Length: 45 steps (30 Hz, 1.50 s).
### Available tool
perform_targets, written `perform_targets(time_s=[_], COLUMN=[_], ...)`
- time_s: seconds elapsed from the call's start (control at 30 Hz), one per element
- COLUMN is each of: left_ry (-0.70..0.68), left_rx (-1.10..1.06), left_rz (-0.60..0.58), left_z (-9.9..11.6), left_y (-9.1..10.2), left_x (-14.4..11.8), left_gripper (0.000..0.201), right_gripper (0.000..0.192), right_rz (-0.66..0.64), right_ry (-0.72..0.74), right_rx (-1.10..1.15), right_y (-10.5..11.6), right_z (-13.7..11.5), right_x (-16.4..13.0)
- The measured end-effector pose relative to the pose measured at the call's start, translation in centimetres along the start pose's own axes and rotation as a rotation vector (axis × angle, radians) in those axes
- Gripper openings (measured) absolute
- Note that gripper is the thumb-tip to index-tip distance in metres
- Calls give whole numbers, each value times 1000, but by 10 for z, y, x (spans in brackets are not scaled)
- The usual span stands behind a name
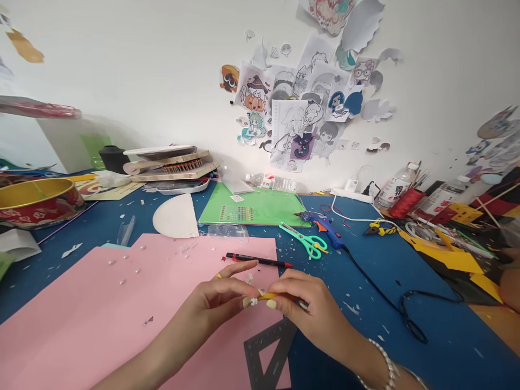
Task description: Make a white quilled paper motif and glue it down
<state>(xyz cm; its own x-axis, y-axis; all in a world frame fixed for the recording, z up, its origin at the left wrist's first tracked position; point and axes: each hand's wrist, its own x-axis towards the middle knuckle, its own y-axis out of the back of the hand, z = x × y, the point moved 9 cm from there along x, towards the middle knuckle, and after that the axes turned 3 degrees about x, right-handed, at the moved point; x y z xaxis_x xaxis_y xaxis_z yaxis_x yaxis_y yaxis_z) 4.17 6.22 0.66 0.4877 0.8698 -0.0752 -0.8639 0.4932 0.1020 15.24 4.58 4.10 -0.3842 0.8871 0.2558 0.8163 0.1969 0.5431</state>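
Over the pink sheet (195,346), my left hand (219,298) pinches a small white piece (254,301) between thumb and finger; what it is I cannot make out. My right hand (304,303) is closed on a slim yellow piece (267,296), whose tip meets the white piece. Most of the yellow piece is hidden behind my fingers. Just beyond the hands lies a black and red pen (260,260). A dark triangle ruler (254,352) rests below them, partly on the pink sheet.
Green-handled scissors (309,242) and a blue glue gun (331,232) with a trailing black cord lie to the right. Several pearl beads (122,281) sit on the pink sheet's left. Farther back are a green sheet (272,208), a white half-round piece (177,215) and a red-gold bowl (38,208).
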Motion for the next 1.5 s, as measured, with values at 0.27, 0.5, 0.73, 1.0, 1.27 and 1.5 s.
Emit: perform_targets(time_s=[0.27,0.5,0.73,1.0,1.27,1.5], left_ry=[-80,-20,5,188,373,347], left_rx=[81,90,-27,-159,-523,-560], left_rz=[87,61,56,55,-113,-176], left_z=[5,3,1,-9,-21,-17], left_y=[8,5,6,4,-16,-23], left_x=[-3,-1,0,0,-5,-6], left_gripper=[17,25,28,47,36,27], right_gripper=[16,15,18,23,20,18], right_rz=[-23,9,5,-68,-121,-146], right_ry=[12,-2,-6,-46,-56,-84], right_rx=[4,-5,-4,110,194,271], right_y=[-1,3,4,3,-4,-7], right_z=[-2,0,1,7,10,13], right_x=[0,0,2,4,3,2])
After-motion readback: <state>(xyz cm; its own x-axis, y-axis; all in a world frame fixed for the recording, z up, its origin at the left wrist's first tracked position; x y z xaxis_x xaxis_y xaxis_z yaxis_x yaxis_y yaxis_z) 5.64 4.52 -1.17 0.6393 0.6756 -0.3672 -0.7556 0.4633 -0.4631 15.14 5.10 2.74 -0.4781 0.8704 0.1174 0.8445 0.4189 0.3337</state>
